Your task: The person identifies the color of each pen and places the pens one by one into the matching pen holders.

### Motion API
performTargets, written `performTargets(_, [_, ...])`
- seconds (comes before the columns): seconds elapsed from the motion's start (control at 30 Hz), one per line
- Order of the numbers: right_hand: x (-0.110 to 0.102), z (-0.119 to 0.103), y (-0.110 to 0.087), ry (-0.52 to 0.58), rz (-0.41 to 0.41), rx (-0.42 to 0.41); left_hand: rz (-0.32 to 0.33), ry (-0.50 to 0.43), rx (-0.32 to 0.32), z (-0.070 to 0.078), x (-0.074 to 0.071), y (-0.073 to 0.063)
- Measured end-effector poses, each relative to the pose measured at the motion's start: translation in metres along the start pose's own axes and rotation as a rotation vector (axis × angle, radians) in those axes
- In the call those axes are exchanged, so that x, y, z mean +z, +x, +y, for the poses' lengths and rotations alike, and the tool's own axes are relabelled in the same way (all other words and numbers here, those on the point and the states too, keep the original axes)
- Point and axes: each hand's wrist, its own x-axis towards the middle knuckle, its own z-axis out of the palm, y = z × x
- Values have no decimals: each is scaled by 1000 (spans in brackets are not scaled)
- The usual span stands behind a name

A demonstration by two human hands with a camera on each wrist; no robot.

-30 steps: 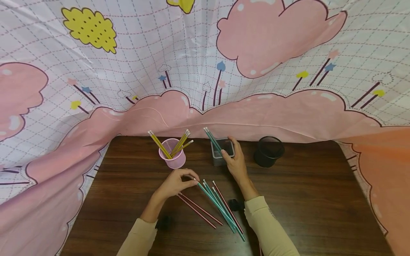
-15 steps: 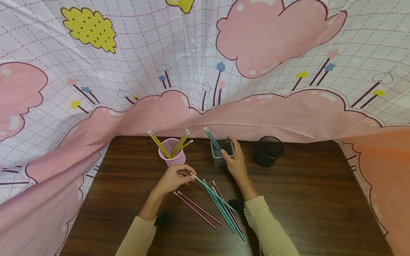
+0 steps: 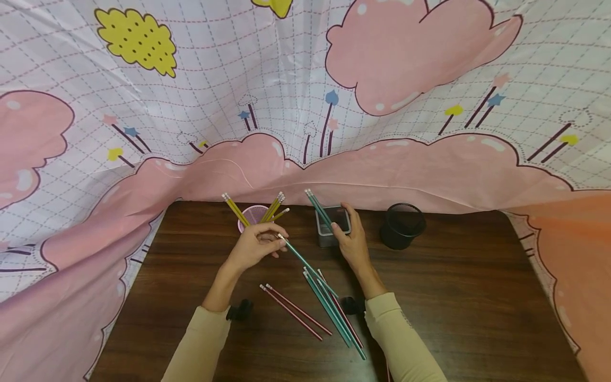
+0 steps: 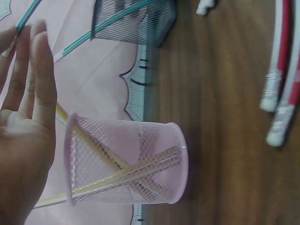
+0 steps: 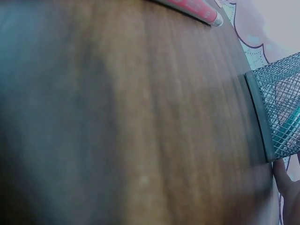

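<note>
My left hand (image 3: 255,246) pinches a teal pencil (image 3: 305,262) near its white eraser end, the shaft slanting down to the right above the loose pencils. In the left wrist view, the other fingers of that hand (image 4: 40,84) extend beside the pink mesh pencil cup (image 4: 126,187). My right hand (image 3: 354,249) grips the rim of a square dark mesh pencil holder (image 3: 326,241), thumb over its front corner. Teal pencils (image 3: 319,208) lean in that holder, erasers up. In the right wrist view only part of the right hand (image 5: 291,197) shows, below the holder (image 5: 283,89).
Yellow pencils (image 3: 235,208) stand in the pink cup, left of the square holder. A round black mesh cup (image 3: 401,233) stands to the right. Several teal pencils (image 3: 329,305) lie mid-table with a red one, and two red pencils (image 3: 292,313) lie further left.
My left hand has lifted one teal pencil off the pile and carried it up and away, toward the cups. The right hand has stayed on the square holder.
</note>
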Motion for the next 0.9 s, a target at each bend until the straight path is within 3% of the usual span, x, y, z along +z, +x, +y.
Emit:
performTargets(0.23, [-5, -34, -1, 0, -14, -15, 10, -26, 48, 7, -4, 9])
performTargets(0.53, [-6, -37, -2, -4, -7, -11, 43, -127, 131, 13, -3, 21])
performTargets(0.9, [-6, -39, -2, -3, 4, 3, 137, -146, 223, 25, -5, 39])
